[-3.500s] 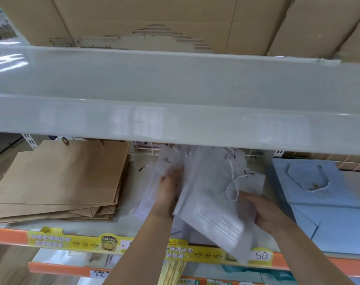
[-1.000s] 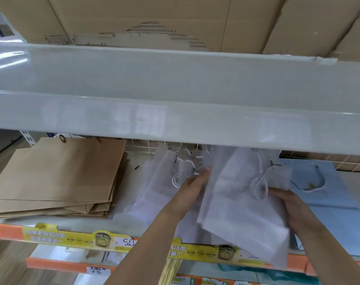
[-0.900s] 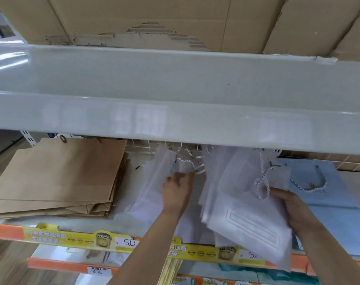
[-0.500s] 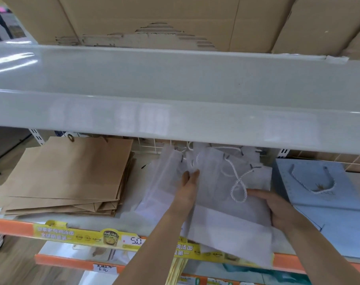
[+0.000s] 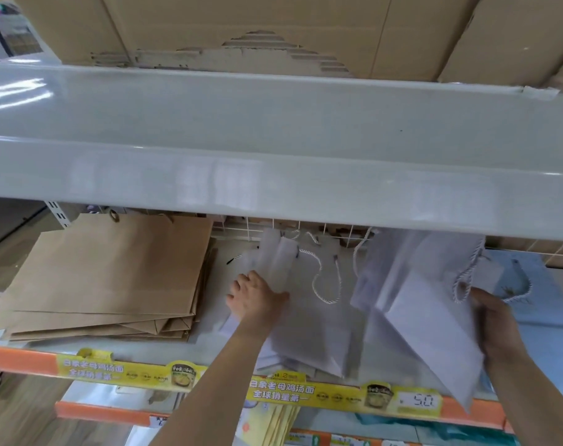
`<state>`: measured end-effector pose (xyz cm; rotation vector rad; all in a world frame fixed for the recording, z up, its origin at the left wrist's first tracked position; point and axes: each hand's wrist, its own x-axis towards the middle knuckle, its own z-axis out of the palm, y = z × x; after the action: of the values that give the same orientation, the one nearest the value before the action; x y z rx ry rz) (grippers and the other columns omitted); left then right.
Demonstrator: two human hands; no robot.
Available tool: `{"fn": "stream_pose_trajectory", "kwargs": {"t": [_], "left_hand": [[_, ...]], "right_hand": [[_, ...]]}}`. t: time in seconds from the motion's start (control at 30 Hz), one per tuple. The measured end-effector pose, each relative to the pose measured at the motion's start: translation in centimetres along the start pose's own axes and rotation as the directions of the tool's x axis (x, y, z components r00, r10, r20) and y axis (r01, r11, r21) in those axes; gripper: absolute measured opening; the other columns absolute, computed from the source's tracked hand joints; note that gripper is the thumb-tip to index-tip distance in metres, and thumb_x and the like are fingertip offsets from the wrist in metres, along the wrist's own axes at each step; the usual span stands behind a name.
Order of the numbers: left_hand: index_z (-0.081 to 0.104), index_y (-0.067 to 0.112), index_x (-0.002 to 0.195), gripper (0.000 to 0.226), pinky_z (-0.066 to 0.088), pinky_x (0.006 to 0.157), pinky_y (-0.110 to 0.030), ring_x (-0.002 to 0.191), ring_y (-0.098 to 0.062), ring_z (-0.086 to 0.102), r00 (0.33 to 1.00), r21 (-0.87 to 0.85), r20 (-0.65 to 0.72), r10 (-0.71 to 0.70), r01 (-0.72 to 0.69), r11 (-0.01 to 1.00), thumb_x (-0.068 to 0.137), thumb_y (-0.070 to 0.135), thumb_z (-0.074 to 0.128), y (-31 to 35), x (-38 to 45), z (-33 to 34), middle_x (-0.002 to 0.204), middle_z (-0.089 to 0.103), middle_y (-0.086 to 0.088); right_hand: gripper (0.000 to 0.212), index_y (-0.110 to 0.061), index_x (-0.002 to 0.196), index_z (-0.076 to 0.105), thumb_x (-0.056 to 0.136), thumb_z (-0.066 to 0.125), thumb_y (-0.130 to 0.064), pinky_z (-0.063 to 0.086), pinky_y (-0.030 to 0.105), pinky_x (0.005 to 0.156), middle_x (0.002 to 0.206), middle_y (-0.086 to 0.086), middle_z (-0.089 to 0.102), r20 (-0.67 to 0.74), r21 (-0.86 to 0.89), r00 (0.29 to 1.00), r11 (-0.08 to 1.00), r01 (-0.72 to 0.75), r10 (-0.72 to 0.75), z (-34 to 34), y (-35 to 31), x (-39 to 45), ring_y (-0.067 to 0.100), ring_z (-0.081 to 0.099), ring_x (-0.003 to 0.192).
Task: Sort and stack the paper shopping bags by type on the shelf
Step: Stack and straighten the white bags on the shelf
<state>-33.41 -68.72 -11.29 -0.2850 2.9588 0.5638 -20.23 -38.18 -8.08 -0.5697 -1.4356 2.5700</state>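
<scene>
The shelf (image 5: 32,354) holds three piles: brown bags (image 5: 113,275), white bags (image 5: 309,320), blue bags (image 5: 544,320). The left hand (image 5: 253,297) presses flat on white bags. The right hand (image 5: 495,320) grips lifted white ones (image 5: 425,304).

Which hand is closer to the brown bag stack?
Left. The left hand rests on white bags just right of the brown bags; the right hand is far right.
</scene>
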Motion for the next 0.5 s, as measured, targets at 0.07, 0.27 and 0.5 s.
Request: {"fn": "stream_pose_trajectory", "kwargs": {"t": [0.07, 0.27, 0.5], "left_hand": [[0.040, 0.011, 0.132, 0.076, 0.034, 0.093, -0.036, 0.122, -0.025, 0.044, 0.999, 0.028, 0.023, 0.025, -0.026, 0.999, 0.073, 0.054, 0.060, 0.2, 0.1, 0.5, 0.130, 0.048, -0.006], [0.061, 0.013, 0.116, 0.056, 0.040, 0.093, -0.036, 0.112, -0.027, 0.054, 0.987, -0.045, 0.149, 0.067, -0.061, 0.997, 0.073, 0.048, 0.060, 1.0, 0.0, 0.6, 0.120, 0.059, -0.006], [0.059, 0.012, 0.118, 0.032, 0.022, 0.112, -0.042, 0.138, -0.033, 0.023, 0.997, -0.144, 0.007, 0.079, -0.077, 0.987, 0.091, 0.028, 0.051, -0.2, -0.2, 0.2, 0.144, 0.037, -0.011]], "right_hand": [[0.030, -0.023, 0.083, 0.079, 0.076, 0.051, -0.020, 0.058, 0.034, 0.058, 0.088, 0.001, 0.076, -0.021, 0.027, 0.999, 0.999, 0.046, -0.045, 0.4, -0.2, 0.2, 0.020, 0.073, 0.075], [0.034, -0.014, 0.093, 0.076, 0.066, 0.057, -0.019, 0.057, 0.035, 0.067, 0.094, 0.010, 0.074, 0.008, -0.037, 0.999, 0.999, -0.037, 0.037, 2.1, 1.1, 0.6, 0.027, 0.072, 0.079], [0.046, -0.005, 0.115, 0.067, 0.069, 0.069, -0.009, 0.057, 0.033, 0.066, 0.105, 0.011, 0.072, -0.038, -0.207, 0.996, 0.975, -0.085, 0.078, 5.3, 4.2, 1.7, 0.028, 0.069, 0.095]]}}
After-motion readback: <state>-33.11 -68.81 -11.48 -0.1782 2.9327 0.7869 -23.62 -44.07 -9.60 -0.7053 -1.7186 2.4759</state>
